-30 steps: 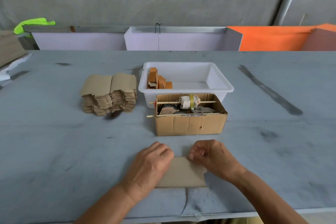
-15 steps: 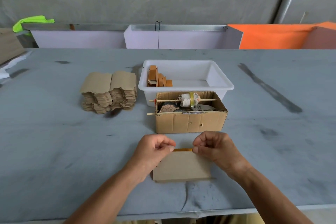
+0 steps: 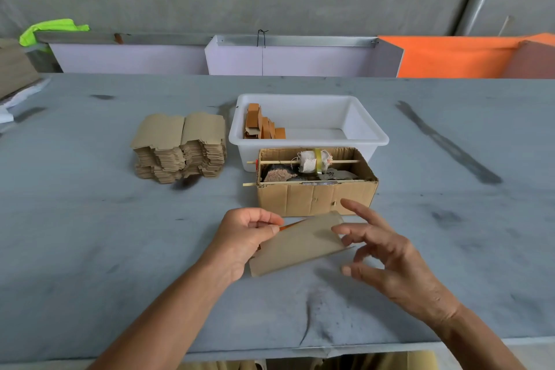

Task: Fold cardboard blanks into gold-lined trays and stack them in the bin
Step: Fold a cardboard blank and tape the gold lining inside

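One blank [image 3: 297,245] mid-fold, pinched by left hand [image 3: 244,239]; right hand [image 3: 387,252] fingers spread, released beside it, likely regrips next.

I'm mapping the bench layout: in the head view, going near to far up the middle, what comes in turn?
Cardboard blank pinched by the left hand → open cardboard box → white bin holding folded trays → white panel at the table's back.

Tilted tan blank [image 3: 297,245], orange-gold edge showing
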A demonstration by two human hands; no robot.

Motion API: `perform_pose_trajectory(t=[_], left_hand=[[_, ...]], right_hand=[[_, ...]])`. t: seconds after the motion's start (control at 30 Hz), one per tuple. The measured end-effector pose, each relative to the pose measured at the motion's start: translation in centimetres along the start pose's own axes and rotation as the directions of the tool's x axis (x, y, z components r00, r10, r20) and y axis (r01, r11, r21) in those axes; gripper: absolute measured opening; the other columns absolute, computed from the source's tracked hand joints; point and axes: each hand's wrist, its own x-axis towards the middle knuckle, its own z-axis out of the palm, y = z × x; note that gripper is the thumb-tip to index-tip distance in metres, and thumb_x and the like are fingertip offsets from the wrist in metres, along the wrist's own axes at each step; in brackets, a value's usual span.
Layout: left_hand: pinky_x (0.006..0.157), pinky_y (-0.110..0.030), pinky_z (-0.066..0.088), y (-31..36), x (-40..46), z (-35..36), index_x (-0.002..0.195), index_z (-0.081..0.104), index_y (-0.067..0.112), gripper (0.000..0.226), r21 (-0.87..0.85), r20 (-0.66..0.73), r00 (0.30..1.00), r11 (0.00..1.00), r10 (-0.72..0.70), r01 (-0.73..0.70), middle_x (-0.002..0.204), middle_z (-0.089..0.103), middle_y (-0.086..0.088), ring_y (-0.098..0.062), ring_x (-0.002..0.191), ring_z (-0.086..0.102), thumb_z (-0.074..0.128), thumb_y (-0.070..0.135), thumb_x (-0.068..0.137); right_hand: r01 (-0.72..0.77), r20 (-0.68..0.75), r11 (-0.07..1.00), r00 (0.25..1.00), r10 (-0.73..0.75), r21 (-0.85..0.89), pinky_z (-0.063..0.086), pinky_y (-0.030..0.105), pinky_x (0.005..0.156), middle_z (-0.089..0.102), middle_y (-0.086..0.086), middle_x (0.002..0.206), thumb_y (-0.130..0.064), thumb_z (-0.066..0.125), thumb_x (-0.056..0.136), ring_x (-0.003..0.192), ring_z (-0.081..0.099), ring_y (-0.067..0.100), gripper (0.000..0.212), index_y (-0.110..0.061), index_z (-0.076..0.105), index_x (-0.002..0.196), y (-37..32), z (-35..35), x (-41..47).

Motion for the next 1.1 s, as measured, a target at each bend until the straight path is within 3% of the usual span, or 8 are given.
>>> perform_pose_trajectory(t=[0.1,0.23,0.33,0.43,0.57,0.7,0.87,1.1], left_hand=[[0.05,-0.019,0.031,0.0,-0.1,0.3,0.071,0.07,0.017,0.024,-0.032,0.038,0.998,0.998,-0.059,0.06,0.071,0.065,-0.004,-0.016,0.071,0.051,0.063,-0.003,0.083],[0.059,-0.024,0.034,0.1,-0.3,0.7,0.072,0.069,0.012,0.023,-0.089,0.087,0.99,0.989,-0.11,0.118,0.068,0.065,-0.006,-0.02,0.071,0.053,0.062,-0.007,0.082],[0.046,-0.02,0.045,0.4,-0.5,0.6,0.077,0.068,0.008,0.018,-0.145,0.166,0.975,0.974,-0.151,0.175,0.06,0.06,-0.003,-0.012,0.048,0.055,0.06,-0.007,0.083],[0.05,-0.021,0.047,0.6,-0.5,0.6,0.079,0.068,0.007,0.017,-0.141,0.186,0.967,0.969,-0.174,0.202,0.062,0.061,-0.004,-0.012,0.053,0.056,0.059,-0.007,0.083],[0.042,-0.02,0.046,1.0,-0.4,0.5,0.08,0.066,0.003,0.015,-0.174,0.212,0.956,0.955,-0.202,0.24,0.056,0.058,-0.006,-0.013,0.044,0.054,0.057,-0.009,0.084],[0.039,-0.019,0.046,1.5,-0.2,0.2,0.081,0.064,-0.003,0.015,-0.26,0.257,0.941,0.922,-0.219,0.286,0.057,0.055,-0.011,-0.015,0.041,0.052,0.053,-0.011,0.085],[0.041,-0.021,0.049,1.7,-0.2,0.4,0.08,0.065,-0.005,0.028,-0.296,0.261,0.947,0.918,-0.186,0.262,0.053,0.058,-0.013,-0.016,0.042,0.056,0.039,-0.013,0.09],[0.049,-0.025,0.054,2.5,-0.5,0.9,0.086,0.058,-0.003,0.026,-0.288,0.267,0.957,0.938,-0.112,0.19,0.068,0.059,-0.019,-0.02,0.053,0.059,0.035,-0.013,0.093]], right_hand=[[0.15,-0.044,0.971,0.986,-0.161,-0.184,0.052,0.024,0.066,0.05,-0.005,0.136,0.006,0.075,0.071,0.093,0.065,0.013,0.033,-0.018,0.074,0.095,-0.1,0.4,0.1],[0.149,-0.057,0.982,0.986,-0.156,-0.12,0.049,0.021,0.066,0.066,-0.01,0.113,-0.012,0.072,0.074,0.08,0.065,0.012,0.017,-0.025,0.076,0.084,-0.2,0.5,0.4],[0.095,-0.066,0.995,0.993,-0.095,-0.003,0.052,0.031,0.068,0.071,-0.001,0.095,-0.016,0.072,0.073,0.08,0.064,0.019,0.02,-0.026,0.075,0.09,-0.2,0.5,0.5],[0.093,-0.097,0.994,0.992,-0.086,0.064,0.055,0.031,0.074,0.07,0.004,0.095,-0.015,0.072,0.073,0.078,0.067,0.02,0.031,-0.029,0.07,0.102,-0.1,0.5,0.4],[0.167,-0.062,0.984,0.985,-0.163,0.066,0.051,0.027,0.063,0.065,0.004,0.083,-0.008,0.069,0.077,0.07,0.062,0.02,0.009,-0.013,0.07,0.085,-0.5,0.7,0.8],[0.142,-0.084,0.988,0.987,-0.137,0.057,0.046,0.018,0.054,0.066,0.003,0.078,-0.012,0.066,0.079,0.062,0.062,0.016,0.009,-0.008,0.073,0.082,-0.8,0.7,1.1],[-0.054,-0.189,0.987,0.979,0.082,0.152,0.046,0.024,0.048,0.064,0.006,0.082,-0.024,0.066,0.077,0.061,0.067,0.025,0.017,-0.009,0.071,0.072,-1.1,0.8,1.7],[-0.322,-0.188,0.896,0.902,0.389,0.306,0.045,0.022,0.048,0.066,0.009,0.069,-0.019,0.063,0.085,0.061,0.069,0.023,0.017,-0.006,0.069,0.078,-1.7,0.8,2.2]])
